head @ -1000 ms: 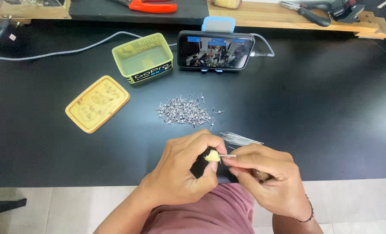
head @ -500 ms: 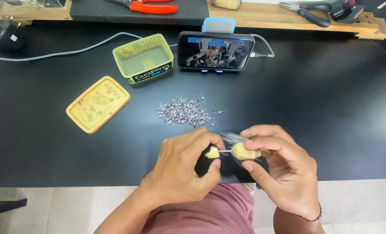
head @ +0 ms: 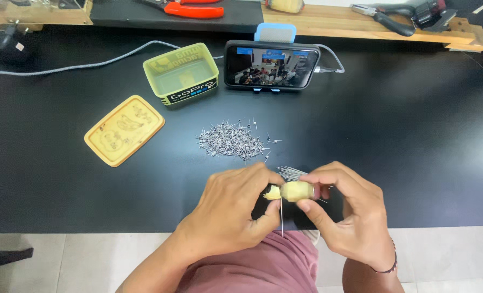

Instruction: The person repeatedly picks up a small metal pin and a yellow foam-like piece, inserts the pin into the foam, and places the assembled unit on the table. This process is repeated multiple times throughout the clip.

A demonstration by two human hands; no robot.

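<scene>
- Head view looks down on a black worktop (head: pixel 415 141), with both hands at its near edge, over the person's lap.
- Left hand (head: pixel 230 211) pinches a thin pin (head: pixel 282 217) that hangs straight down from between thumb and fingers; the fingers are closed on it.
- Right hand (head: pixel 350 211) grips a small yellow block (head: pixel 297 191) between thumb and fingertips, held level, its left end touching the left fingertips.
- Half a second ago the two hands were a little apart, the yellow piece in the right and a smaller yellow bit at the left fingertips; now they are pressed together and the pin shows below the join.
- My judgement: the pin is being worked into or out of the block, and I cannot tell which.
- More pins (head: pixel 293 173) fan out on the worktop just behind the hands, partly hidden by them.
- Pile (head: pixel 232 142) of short metal bits lies near the middle of the worktop, unchanged from the earlier pictures.
- Yellow lid (head: pixel 124 129) lies flat to the left of the pile; the open yellow box (head: pixel 181 80) stands behind it, toward the far edge.
- Phone (head: pixel 272 65) stands on its long side on a blue stand near the far edge, screen lit, a cable running off to its right.
- Wooden plank (head: pixel 361 24) with tools lies along the far edge.
</scene>
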